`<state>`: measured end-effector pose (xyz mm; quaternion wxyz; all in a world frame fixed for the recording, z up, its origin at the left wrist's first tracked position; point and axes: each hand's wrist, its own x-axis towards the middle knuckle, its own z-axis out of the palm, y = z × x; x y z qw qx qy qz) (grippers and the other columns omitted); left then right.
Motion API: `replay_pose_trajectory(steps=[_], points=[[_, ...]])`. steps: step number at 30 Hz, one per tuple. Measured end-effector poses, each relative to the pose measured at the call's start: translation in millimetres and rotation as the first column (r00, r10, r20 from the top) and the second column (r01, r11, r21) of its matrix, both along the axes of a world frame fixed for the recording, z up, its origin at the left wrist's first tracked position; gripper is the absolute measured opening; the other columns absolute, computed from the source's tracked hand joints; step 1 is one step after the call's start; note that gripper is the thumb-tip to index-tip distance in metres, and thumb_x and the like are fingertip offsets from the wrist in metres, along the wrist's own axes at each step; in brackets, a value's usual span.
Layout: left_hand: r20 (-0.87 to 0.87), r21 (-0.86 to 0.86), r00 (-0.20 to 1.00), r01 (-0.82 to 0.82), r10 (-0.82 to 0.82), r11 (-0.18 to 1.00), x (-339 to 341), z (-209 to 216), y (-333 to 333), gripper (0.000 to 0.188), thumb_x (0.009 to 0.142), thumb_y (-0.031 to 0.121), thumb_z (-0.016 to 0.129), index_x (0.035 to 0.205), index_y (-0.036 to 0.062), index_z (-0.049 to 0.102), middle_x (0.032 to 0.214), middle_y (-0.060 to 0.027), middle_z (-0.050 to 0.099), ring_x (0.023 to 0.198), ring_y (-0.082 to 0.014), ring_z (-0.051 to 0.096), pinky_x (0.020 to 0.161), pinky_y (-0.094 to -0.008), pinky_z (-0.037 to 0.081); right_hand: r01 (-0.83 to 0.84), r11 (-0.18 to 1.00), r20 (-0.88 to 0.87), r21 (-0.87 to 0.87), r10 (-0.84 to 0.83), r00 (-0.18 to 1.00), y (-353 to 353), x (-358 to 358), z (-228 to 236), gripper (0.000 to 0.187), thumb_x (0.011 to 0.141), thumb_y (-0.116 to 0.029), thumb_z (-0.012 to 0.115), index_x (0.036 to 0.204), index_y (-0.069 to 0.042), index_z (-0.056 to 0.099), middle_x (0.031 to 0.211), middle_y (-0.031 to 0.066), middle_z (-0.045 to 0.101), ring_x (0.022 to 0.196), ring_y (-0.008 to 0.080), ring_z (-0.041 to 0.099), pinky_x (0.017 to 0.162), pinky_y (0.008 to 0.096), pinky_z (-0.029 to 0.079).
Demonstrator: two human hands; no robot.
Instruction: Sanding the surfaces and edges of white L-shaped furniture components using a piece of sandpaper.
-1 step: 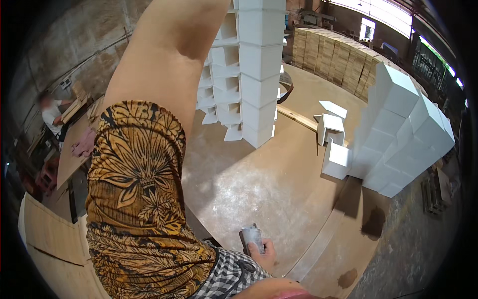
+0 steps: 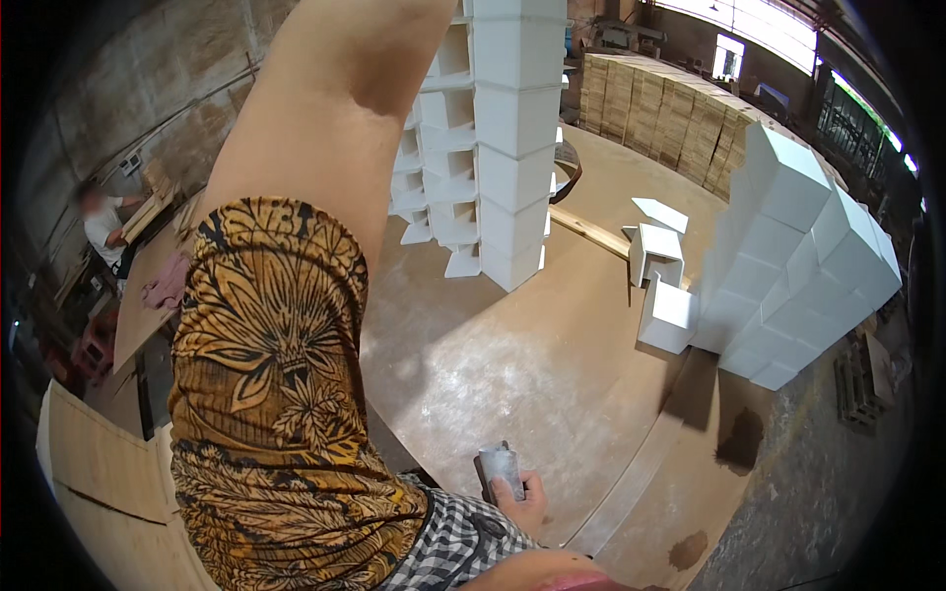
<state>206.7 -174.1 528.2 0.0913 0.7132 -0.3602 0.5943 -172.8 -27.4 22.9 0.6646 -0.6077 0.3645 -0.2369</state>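
Note:
My right hand (image 2: 524,504) is low in the middle of the picture, its fingers closed around a small grey block (image 2: 501,467) with a dark edge, perhaps a sanding block. My left arm (image 2: 305,128), in a brown-and-black patterned sleeve, is raised past the top edge, so the left hand is out of sight. Behind that arm rises a tall stack of white boxes (image 2: 514,148), several with open fronts and flaps sticking out. The right hand is well apart from the stack.
To the right stands another pile of white boxes (image 2: 788,246). Two loose boxes (image 2: 668,320) and a wooden beam (image 2: 589,232) lie between the stacks. Stacked wooden boards (image 2: 660,118) line the back. At far left, a person (image 2: 101,229) handles wood by a table (image 2: 148,315).

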Motion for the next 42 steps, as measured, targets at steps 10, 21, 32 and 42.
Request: replay_pose_trajectory(steps=[10,21,32,42], points=[[-0.223,-0.031,0.969,0.103,-0.108,0.994,-21.3,-19.3,21.6,0.068,0.071,0.018,0.046,0.134,0.0009,0.026,0.128,-0.0204,0.037,0.117,-0.0359,0.038,0.097,-0.0446,0.032,-0.005,1.000,0.047,0.012,0.005,0.999,8.1,-2.5,5.5,0.017,0.076,-0.010,0.066,0.081,-0.001,0.053,0.070,0.0048,0.057,0.064,0.0094,0.049,0.057,0.0254,0.042],[0.564,0.218,0.807,0.058,-0.174,0.974,-4.3,-84.5,-35.4,0.039,0.074,0.025,0.054,0.110,0.0078,0.057,0.117,-0.0124,0.049,0.120,-0.0315,0.035,0.102,-0.0474,0.023,-0.006,1.000,0.069,0.010,0.005,0.998,6.0,0.3,-7.1,0.018,0.075,-0.012,0.068,0.080,-0.002,0.053,0.067,0.0034,0.057,0.061,0.0086,0.049,0.054,0.0252,0.042],[0.427,0.540,0.901,-0.323,0.077,0.777,-6.8,-114.3,-47.7,0.018,0.073,0.025,0.053,0.069,0.0169,0.068,0.075,-0.0017,0.064,0.090,-0.0203,0.054,0.087,-0.0434,0.033,-0.015,0.999,0.063,-0.034,0.018,0.998,0.3,-1.8,-16.1,0.019,0.076,-0.012,0.068,0.080,-0.002,0.053,0.068,0.0036,0.058,0.062,0.0076,0.050,0.054,0.0240,0.043],[0.412,0.492,0.908,-0.296,0.081,0.819,38.2,-122.3,-79.0,0.018,0.071,0.020,0.050,0.070,0.0162,0.068,0.075,-0.0028,0.064,0.081,-0.0170,0.059,0.089,-0.0427,0.032,-0.007,0.990,0.061,0.142,-0.002,0.998,4.8,-6.2,-14.3,0.019,0.075,-0.012,0.069,0.079,-0.002,0.053,0.069,0.0041,0.058,0.066,0.0088,0.049,0.059,0.0256,0.043]])
